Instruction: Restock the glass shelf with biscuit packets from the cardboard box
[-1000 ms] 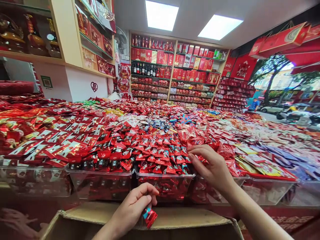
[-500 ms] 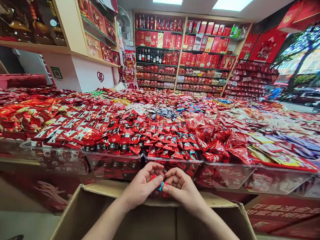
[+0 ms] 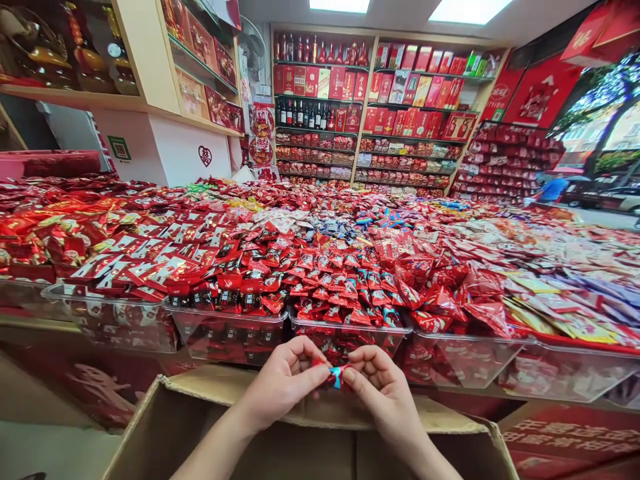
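Note:
A small wrapped candy (image 3: 337, 377) in red and light blue is pinched between my two hands, one end in each. My left hand (image 3: 287, 380) grips its left end between thumb and fingertips. On the other side, my right hand (image 3: 383, 390) pinches the right end the same way. Both hands are above the far flap of an open cardboard box (image 3: 230, 387). Just beyond them stands a clear plastic bin (image 3: 350, 330) heaped with red wrapped candies (image 3: 345, 280), some showing light blue.
More clear bins line the counter edge, one with dark-and-red packets (image 3: 230, 293) and one with larger red packets (image 3: 440, 300). Shelves (image 3: 370, 100) of bottles and red boxes stand at the back. A cabinet (image 3: 150, 87) juts in at upper left.
My hands have moved slightly apart and a little lower, so the candy now shows stretched between them. The view has shifted slightly.

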`<control>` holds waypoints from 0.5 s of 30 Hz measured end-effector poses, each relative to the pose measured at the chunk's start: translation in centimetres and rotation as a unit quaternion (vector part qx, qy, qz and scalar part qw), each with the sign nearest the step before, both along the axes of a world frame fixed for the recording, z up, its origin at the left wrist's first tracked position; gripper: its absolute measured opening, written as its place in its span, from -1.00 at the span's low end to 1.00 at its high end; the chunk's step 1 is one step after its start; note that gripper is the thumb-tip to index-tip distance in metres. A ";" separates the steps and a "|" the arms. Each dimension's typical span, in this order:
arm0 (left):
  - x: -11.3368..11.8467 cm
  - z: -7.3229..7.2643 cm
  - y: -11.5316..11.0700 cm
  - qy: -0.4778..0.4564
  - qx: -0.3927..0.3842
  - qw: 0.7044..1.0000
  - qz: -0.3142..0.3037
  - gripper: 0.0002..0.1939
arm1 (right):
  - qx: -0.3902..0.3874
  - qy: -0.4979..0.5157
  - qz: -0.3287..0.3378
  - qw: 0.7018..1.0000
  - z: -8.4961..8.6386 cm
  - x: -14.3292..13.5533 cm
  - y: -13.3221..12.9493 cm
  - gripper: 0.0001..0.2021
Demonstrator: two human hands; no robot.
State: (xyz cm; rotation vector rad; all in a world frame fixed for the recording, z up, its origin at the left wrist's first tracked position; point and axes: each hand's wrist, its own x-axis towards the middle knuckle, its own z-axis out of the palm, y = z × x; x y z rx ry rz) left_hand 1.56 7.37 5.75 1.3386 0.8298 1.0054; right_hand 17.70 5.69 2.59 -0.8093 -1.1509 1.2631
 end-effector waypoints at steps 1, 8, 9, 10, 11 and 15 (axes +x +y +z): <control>0.0 0.0 0.0 -0.009 0.006 1.000 -0.011 -0.81 | 0.000 0.013 -0.016 1.000 -0.2 0.0 0.1 -0.75; 0.0 -0.7 -0.4 0.021 -0.007 0.998 -0.056 -0.84 | 0.042 -0.003 -0.070 0.997 -1.1 0.0 0.3 -0.81; 0.0 -0.7 -0.4 0.044 -0.015 0.997 -0.057 -0.84 | 0.068 -0.028 -0.096 0.993 -1.1 0.0 0.3 -0.85; 0.0 -0.7 -0.4 0.062 -0.014 0.997 -0.052 -0.84 | 0.105 -0.064 -0.120 0.985 -1.2 -0.1 0.2 -0.89; 0.1 -0.7 -0.4 0.076 -0.003 0.996 -0.042 -0.84 | 0.150 -0.105 -0.144 0.972 -1.2 -0.2 0.0 -0.92; -0.1 -0.6 -0.1 0.123 0.060 0.991 0.006 -0.85 | 0.325 -0.244 -0.200 0.892 -1.4 -1.0 -0.3 -0.85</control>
